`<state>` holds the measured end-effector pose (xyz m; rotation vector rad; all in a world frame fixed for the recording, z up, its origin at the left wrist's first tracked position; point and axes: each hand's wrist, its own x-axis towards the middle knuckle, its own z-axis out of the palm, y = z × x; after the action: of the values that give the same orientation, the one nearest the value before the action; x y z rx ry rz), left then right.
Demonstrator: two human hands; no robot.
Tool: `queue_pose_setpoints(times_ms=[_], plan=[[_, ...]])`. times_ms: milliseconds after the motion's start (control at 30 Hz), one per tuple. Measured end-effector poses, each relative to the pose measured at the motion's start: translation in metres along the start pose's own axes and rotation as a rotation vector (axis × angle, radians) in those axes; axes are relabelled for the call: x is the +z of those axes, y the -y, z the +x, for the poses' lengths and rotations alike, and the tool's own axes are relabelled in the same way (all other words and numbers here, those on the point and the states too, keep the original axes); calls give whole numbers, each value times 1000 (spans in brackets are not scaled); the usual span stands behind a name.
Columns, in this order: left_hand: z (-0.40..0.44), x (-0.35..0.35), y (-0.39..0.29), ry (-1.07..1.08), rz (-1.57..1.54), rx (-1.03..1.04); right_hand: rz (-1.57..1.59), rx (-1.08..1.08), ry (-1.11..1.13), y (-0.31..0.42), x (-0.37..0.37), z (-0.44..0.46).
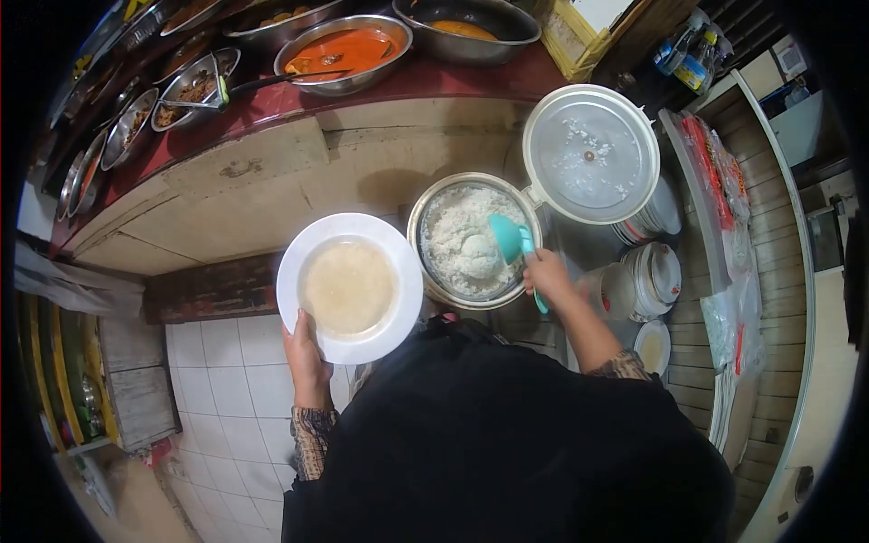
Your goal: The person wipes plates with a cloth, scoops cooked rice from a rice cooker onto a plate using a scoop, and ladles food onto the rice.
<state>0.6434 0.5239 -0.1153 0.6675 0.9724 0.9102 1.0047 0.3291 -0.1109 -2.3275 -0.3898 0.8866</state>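
Note:
My left hand (pixel 308 353) grips the near rim of a white plate (pixel 403 249), whose middle carries a tan paper liner (pixel 348 290) with no food on it. Just right of the plate stands a round pot (pixel 415 231) full of white rice (pixel 457 217). A turquoise rice scoop (pixel 507 237) lies over the right side of the rice, its bowl against the grains. Around the scoop's handle, at the pot's right edge, my right hand (pixel 549 276) is closed. The pot's lid (pixel 593 172) is tipped back on its hinge, with grains stuck inside.
Behind the pot, a red counter (pixel 434 81) bears metal bowls of food, including one with orange-red curry (pixel 348 52). Stacked plates (pixel 654 276) stand at the right, beside a shelf with plastic packets (pixel 715 181). White floor tiles (pixel 226 389) show at the lower left.

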Motion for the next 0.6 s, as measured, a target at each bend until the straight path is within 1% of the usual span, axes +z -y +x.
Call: queue_pose_setpoints(times_ms=[67,167,267,367,467,500,600], plan=[[3,-12,1,-23,-13,-5,387,260,88,9,-5,-31],[5,-17,0,-18,10,21,721,523,181,-12,10,-42],[3,-17,-4,-28,0,7,1132,612,217,-23,30,-33],[3,-17,-5,-55,16,-8,1176,623,129,-9,54,-16],[5,-18,-4,-37,38,-7,1199,602,167,13,64,-2],[7,-18,-2,-34,42,-4,1181,561,175,20,67,1],[9,-20,0,-29,53,2,1106,579,239,16,89,35]])
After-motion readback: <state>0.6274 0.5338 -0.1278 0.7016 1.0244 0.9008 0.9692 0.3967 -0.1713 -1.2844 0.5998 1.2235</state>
